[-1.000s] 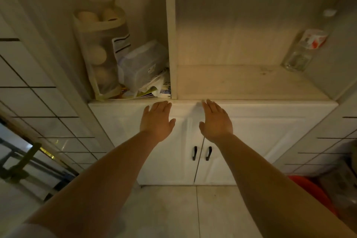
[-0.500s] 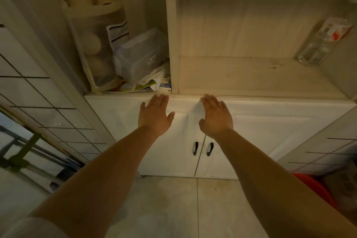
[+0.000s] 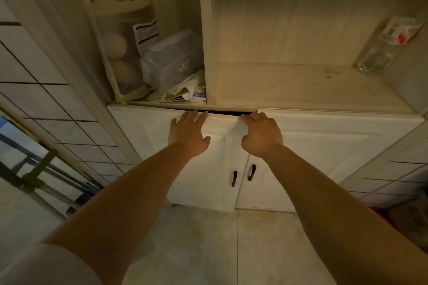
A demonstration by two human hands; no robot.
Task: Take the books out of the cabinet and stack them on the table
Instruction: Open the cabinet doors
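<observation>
The cabinet (image 3: 301, 146) is white, with two panelled doors (image 3: 324, 152) and two black handles (image 3: 234, 178) side by side at the centre seam. Both doors stand slightly ajar at the top edge, where a dark gap (image 3: 224, 112) shows under the shelf (image 3: 301, 85). No books show; the inside is dark, so whether they lie in there cannot be told.

The left hand (image 3: 187, 133) lies on the left door with its fingertips hooked over the top edge, its grip on that edge. The right hand (image 3: 261, 134) has its fingers curled over the top edge of the right door, gripping it.

Above the doors, the left compartment holds a clear bag (image 3: 120, 41) with about four pale rolls, one clear plastic box (image 3: 171, 62) leaning against the divider, and loose papers (image 3: 185, 92) at the front edge. In the right compartment one clear bottle (image 3: 384, 48) leans in the far right corner.
</observation>
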